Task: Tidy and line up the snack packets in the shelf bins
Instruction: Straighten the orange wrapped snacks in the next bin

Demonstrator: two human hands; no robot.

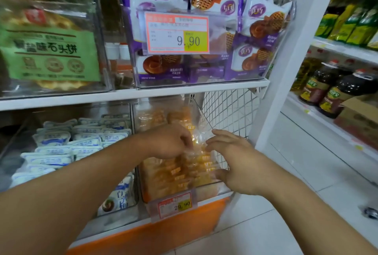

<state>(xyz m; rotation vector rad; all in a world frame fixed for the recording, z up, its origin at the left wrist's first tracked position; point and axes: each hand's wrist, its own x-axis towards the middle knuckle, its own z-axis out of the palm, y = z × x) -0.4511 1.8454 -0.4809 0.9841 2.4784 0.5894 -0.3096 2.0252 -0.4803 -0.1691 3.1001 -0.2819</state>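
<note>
Both hands reach into the lower right clear bin (206, 186), which holds several orange-yellow snack packets (176, 170) in clear wrap. My left hand (169, 142) has its fingers curled down and pinches a clear-wrapped packet (196, 140) at the top of the pile. My right hand (231, 160) lies against the right side of the packets with fingers spread and fairly straight, thumb at the bin's front edge. Much of the pile is hidden under the hands.
Left of this bin is another bin with several white-and-blue packets (67, 144). Above are bins of purple cake packets (204, 29) and green-labelled crackers (47, 50). A wire mesh panel (229, 111) closes the shelf's right end. Oil bottles (331, 89) stand on the neighbouring shelf.
</note>
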